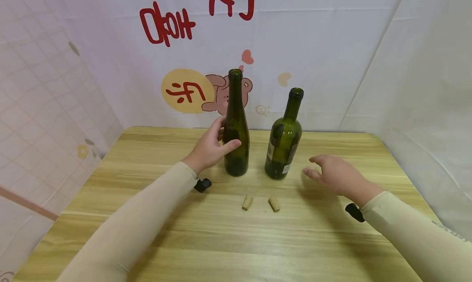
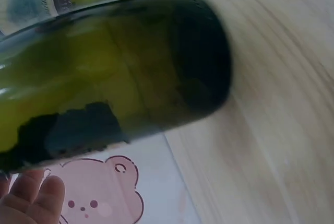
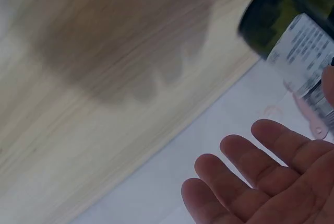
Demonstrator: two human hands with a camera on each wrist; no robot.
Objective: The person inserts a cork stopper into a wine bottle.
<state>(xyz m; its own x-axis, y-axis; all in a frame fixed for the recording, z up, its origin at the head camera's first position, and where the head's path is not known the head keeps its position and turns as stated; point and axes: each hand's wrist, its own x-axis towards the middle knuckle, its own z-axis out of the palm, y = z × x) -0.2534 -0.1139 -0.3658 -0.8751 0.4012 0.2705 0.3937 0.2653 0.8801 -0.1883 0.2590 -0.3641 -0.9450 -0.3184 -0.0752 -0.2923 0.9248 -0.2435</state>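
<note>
Two green glass bottles stand upright on the wooden table. My left hand [image 1: 211, 148] is at the taller, slimmer bottle [image 1: 236, 128], thumb across its front in the head view and fingers by its left side. In the left wrist view, fingertips [image 2: 51, 190] show beside the glass rather than wrapped round it. The shorter, wider-shouldered bottle [image 1: 283, 145], bearing a white label [image 3: 302, 51], stands to the right. My right hand [image 1: 337, 175] hovers to its right, apart from it, fingers extended and holding nothing. Two corks, a left cork [image 1: 247, 202] and a right cork [image 1: 274, 204], lie in front of the bottles.
The wood-grain table [image 1: 206, 249] ends at the back against a white cloth [image 1: 324, 48] printed with red characters and a pink bear [image 1: 221, 100]. More pale cloth hangs at the left and right sides.
</note>
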